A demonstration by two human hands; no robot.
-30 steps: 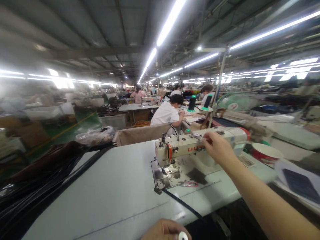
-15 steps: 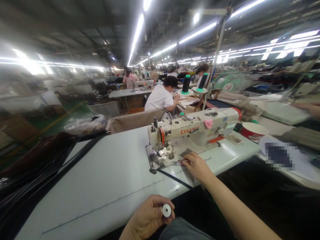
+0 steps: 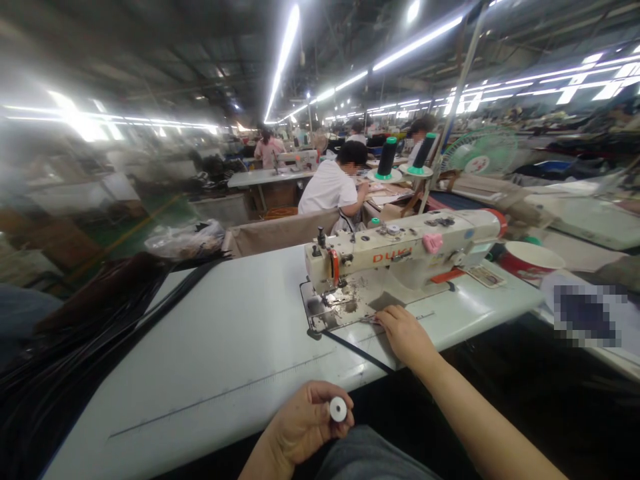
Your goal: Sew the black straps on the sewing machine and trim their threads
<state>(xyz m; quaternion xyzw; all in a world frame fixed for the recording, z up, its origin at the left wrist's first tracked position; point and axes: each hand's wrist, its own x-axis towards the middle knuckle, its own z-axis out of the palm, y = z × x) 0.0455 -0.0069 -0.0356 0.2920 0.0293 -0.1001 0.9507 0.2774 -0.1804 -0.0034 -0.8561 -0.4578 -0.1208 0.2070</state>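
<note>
Between the thumb and fingers of my left hand [image 3: 311,421] is a small round white bobbin [image 3: 338,409], held at the table's front edge with its flat face toward me. My right hand [image 3: 404,333] is closed in a pinch beside the bed of the white sewing machine [image 3: 400,257]. Something small and pale shows at its fingertips, too small to name. A narrow black strip [image 3: 357,351] runs from the machine's bed corner over the front edge of the pale table [image 3: 225,333].
Black strips [image 3: 125,327] are piled at the left. Behind the machine stand two black thread cones [image 3: 387,159] and a person in a white shirt [image 3: 327,187]. A green fan [image 3: 480,152] and a red-and-white tub [image 3: 533,259] are at the right.
The view has shifted, so most of the scene sits a little farther right. Both hands keep nearly the same pose, the left still holding the bobbin.
</note>
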